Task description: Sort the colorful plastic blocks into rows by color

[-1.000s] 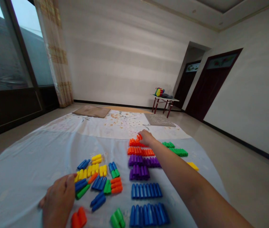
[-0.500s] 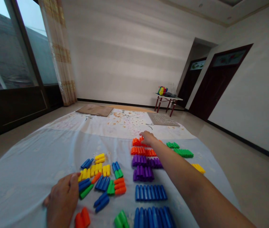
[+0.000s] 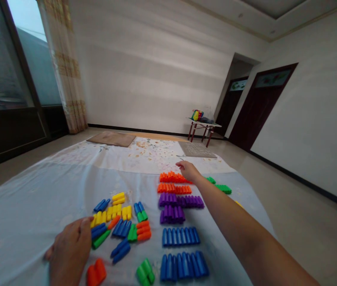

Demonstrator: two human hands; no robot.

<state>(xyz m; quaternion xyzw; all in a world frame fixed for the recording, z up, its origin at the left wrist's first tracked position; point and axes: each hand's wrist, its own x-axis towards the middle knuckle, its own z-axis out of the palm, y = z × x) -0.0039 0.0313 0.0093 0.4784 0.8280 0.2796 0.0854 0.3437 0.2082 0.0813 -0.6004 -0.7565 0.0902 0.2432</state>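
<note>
My left hand [image 3: 71, 250] rests on the cloth at the lower left, back up and loosely open. Its fingertips lie beside yellow plastic pieces [image 3: 98, 218], two blue pieces [image 3: 99, 230] and a green one [image 3: 100, 240]. My right hand [image 3: 189, 170] reaches out over the far end of the orange row [image 3: 170, 176]. Its index finger points left, the others bend, and nothing shows in them. Below lie a second orange row [image 3: 174, 188], purple rows [image 3: 171, 214] and two blue rows [image 3: 180, 236]. My right forearm hides part of the cloth.
Several mixed pieces, with an orange pair [image 3: 96, 272] and green pair [image 3: 145, 273], lie near the front. Green blocks [image 3: 223, 189] sit beyond my right forearm. Two brown mats [image 3: 111, 139] lie at the cloth's far edge. A small table [image 3: 205, 124] stands by the wall.
My right hand has drawn up and away from the orange pieces it was at. The view has swung slightly right. My left hand stays by the mixed pieces.
</note>
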